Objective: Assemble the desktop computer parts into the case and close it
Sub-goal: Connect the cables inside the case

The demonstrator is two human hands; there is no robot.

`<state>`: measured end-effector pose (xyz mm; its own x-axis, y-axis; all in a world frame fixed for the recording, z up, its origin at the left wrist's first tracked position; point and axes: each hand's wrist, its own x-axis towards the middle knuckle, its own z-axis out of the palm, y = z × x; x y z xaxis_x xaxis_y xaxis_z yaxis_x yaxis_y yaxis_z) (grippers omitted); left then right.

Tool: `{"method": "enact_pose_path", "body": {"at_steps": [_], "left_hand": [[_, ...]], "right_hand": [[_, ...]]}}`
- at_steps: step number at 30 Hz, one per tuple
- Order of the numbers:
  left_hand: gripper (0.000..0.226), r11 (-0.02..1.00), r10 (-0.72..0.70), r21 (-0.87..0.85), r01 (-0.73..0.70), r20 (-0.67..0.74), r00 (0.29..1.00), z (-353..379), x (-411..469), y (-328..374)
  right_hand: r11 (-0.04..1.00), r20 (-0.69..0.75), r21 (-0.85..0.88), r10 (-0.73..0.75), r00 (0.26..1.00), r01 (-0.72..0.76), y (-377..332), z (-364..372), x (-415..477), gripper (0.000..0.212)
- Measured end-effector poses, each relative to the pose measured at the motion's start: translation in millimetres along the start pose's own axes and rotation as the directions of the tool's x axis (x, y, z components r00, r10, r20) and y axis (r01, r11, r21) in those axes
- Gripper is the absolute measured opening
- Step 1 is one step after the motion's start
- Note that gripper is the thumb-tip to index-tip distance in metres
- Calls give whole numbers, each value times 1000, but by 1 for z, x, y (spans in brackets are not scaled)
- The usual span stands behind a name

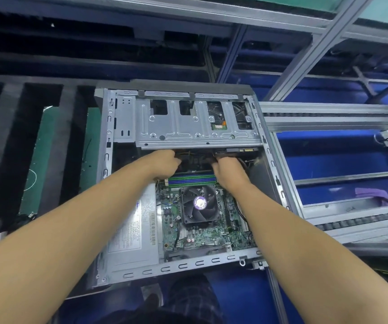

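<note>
An open desktop case (109,146) lies on its side in front of me. Inside are a green motherboard (172,220) with a black CPU fan (199,204), memory slots (190,180) and a silver power supply (132,230). A metal drive cage (188,127) spans the far half. My left hand (165,163) and my right hand (229,169) both reach into the dark gap under the cage, among cables (195,157). The fingers of both hands are curled and hidden in the gap; what they hold does not show.
Dark foam trays (13,141) with green boards (41,160) lie to the left. An aluminium conveyor frame (328,118) with roller rails runs along the right, over blue flooring. A purple cloth (373,194) lies on the right. My legs show below the case.
</note>
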<state>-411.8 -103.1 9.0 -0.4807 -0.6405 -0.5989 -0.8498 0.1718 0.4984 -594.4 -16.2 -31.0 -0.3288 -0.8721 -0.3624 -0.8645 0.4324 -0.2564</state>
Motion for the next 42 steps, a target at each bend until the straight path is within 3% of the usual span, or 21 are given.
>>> {"method": "enact_pose_path", "body": {"at_steps": [5, 9, 18, 22, 28, 32, 34, 37, 42], "left_hand": [[38, 999, -37, -9, 37, -32, 999, 1, -1, 3], [34, 999, -38, -12, 39, 35, 999, 0, -2, 5], [31, 1000, -18, -5, 19, 36, 999, -1, 3, 1], [26, 999, -26, -19, 27, 36, 999, 0, 5, -1], [26, 999, -29, -31, 29, 7, 1000, 3, 3, 0], [24, 1000, -23, -21, 23, -1, 1000, 2, 2, 2], [23, 1000, -18, -14, 18, 0, 1000, 2, 1, 2], [23, 1000, -24, -12, 24, 3, 1000, 1, -1, 2], [26, 998, -37, -43, 37, 10, 999, 1, 1, -2]], "right_hand": [[997, 10, 21, 76, 997, -76, 2, 4, 6, 38], [992, 5, 92, 91, 996, -91, 5, 4, 9, 35], [981, -24, 115, 158, 987, -154, 5, 9, 14, 29], [990, 10, 35, 135, 991, -136, 2, 6, 13, 24], [980, 170, -96, 190, 967, -176, -5, -3, 18, 28], [988, 100, 62, 137, 985, -144, 0, 2, 18, 25], [974, 140, 115, 180, 974, -197, 1, 2, 23, 18], [961, 112, 149, 219, 969, -235, 2, 2, 22, 38], [962, -33, 191, 206, 978, -196, 15, 8, 11, 41]]}}
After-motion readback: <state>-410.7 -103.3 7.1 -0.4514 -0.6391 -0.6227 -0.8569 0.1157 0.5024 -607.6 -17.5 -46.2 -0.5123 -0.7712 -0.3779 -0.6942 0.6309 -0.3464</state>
